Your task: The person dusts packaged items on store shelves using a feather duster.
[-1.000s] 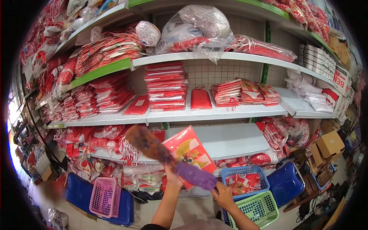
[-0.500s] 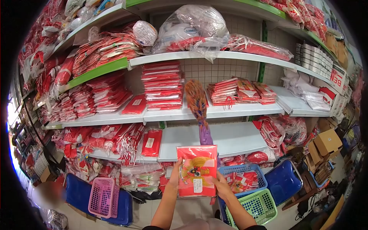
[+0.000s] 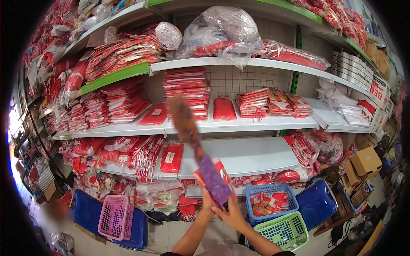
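Observation:
My two hands are close together in front of the lower shelf. A flat red packet point(image 3: 224, 172) is tilted between them, mostly covered by a duster. The duster point(image 3: 186, 123) has a blurred orange-brown head and a purple handle, and it leans up to the left in front of the packet. My left hand point(image 3: 206, 204) is closed at the packet's lower left side. My right hand point(image 3: 231, 216) is closed around the low end of the purple handle, its fingers partly hidden.
Shelves point(image 3: 247, 124) carry stacks of red packets point(image 3: 185, 94). Below right stand a blue basket point(image 3: 273, 187) with packets and a green basket point(image 3: 294, 230). A pink basket point(image 3: 115, 217) rests on a blue stool at left. Cardboard boxes point(image 3: 365, 160) lie far right.
The packet has turned from facing me to a steep tilt. The duster has swung left and now covers the packet's front. My hands have come closer together.

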Available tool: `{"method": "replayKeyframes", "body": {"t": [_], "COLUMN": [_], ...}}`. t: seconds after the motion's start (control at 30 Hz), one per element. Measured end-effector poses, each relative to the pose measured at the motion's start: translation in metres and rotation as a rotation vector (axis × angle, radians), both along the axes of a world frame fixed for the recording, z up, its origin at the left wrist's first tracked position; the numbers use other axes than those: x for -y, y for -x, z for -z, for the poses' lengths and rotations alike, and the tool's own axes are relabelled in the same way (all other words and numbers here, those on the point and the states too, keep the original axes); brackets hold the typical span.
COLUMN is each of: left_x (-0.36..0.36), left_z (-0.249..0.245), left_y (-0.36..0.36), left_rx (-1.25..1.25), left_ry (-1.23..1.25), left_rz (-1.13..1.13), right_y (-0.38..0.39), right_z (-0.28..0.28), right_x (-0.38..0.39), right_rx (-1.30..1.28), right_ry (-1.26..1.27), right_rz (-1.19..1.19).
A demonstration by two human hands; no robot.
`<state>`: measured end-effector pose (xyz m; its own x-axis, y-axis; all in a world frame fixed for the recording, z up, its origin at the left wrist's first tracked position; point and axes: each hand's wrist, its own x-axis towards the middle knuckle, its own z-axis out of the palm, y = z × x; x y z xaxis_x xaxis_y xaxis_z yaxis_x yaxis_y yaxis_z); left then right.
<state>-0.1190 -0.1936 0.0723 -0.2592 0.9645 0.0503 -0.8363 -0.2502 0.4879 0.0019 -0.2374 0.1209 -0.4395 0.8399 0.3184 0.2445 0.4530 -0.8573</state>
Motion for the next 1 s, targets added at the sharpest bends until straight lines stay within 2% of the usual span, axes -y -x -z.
{"method": "replayKeyframes", "body": {"t": [0.03, 0.07, 0.13, 0.2, 0.23, 0.3, 0.37, 0.43, 0.47, 0.5, 0.53, 0.57, 0.6, 0.7, 0.73, 0.83, 0.93, 1.0], "left_x": [0.001, 0.007, 0.018, 0.01, 0.01, 0.024, 0.02, 0.014, 0.0, -0.005, -0.004, 0.008, 0.017, 0.013, 0.011, 0.008, 0.006, 0.005], "left_z": [0.001, -0.013, -0.039, -0.021, -0.016, -0.048, -0.027, -0.018, 0.013, 0.015, 0.02, 0.0, -0.013, -0.009, -0.007, -0.004, -0.009, -0.011], "left_y": [0.01, 0.015, 0.026, 0.054, 0.059, 0.057, 0.061, 0.057, 0.066, 0.067, 0.065, 0.055, 0.044, 0.04, 0.04, 0.049, 0.06, 0.065], "left_rx": [0.094, 0.095, 0.095, 0.273, 0.203, 0.062, 0.086, 0.178, 0.257, 0.306, 0.216, 0.124, 0.034, 0.048, 0.063, 0.109, 0.135, 0.138], "left_ry": [-0.057, -0.168, -0.391, -0.495, -0.424, -0.284, -0.29, -0.242, -0.529, -0.778, -0.575, -0.368, -0.279, -0.295, -0.307, -0.342, -0.36, -0.362], "left_rz": [-0.038, -0.002, 0.07, 0.06, 0.047, 0.032, -0.012, -0.02, 0.171, 0.402, 0.249, 0.097, 0.008, 0.031, 0.04, 0.048, 0.021, 0.01], "right_y": [0.0, -0.002, -0.013, -0.027, -0.036, -0.039, -0.04, -0.043, -0.044, -0.044, -0.044, -0.044, -0.042, -0.033, -0.034, -0.043, -0.056, -0.061], "right_z": [0.006, 0.02, 0.05, 0.076, 0.089, 0.093, 0.09, 0.083, 0.078, 0.071, 0.063, 0.058, 0.061, 0.052, 0.047, 0.063, 0.073, 0.095], "right_x": [0.005, 0.008, 0.013, 0.011, 0.009, 0.011, 0.015, 0.014, 0.011, 0.006, 0.001, -0.003, -0.01, -0.004, 0.005, 0.013, 0.019, 0.022], "right_rx": [0.093, 0.207, 0.249, 0.271, 0.275, 0.242, 0.167, 0.274, 0.327, 0.332, 0.336, 0.34, 0.229, 0.15, 0.255, 0.294, 0.299, 0.243], "right_ry": [0.0, -0.149, -0.255, -0.298, -0.286, -0.248, -0.199, -0.284, -0.328, -0.324, -0.318, -0.309, -0.264, -0.146, -0.134, -0.334, -0.159, -0.104], "right_rz": [-0.006, 0.07, 0.089, 0.147, 0.196, 0.253, 0.268, 0.159, 0.106, 0.156, 0.206, 0.254, 0.282, 0.253, 0.177, 0.015, 0.198, 0.236]}}
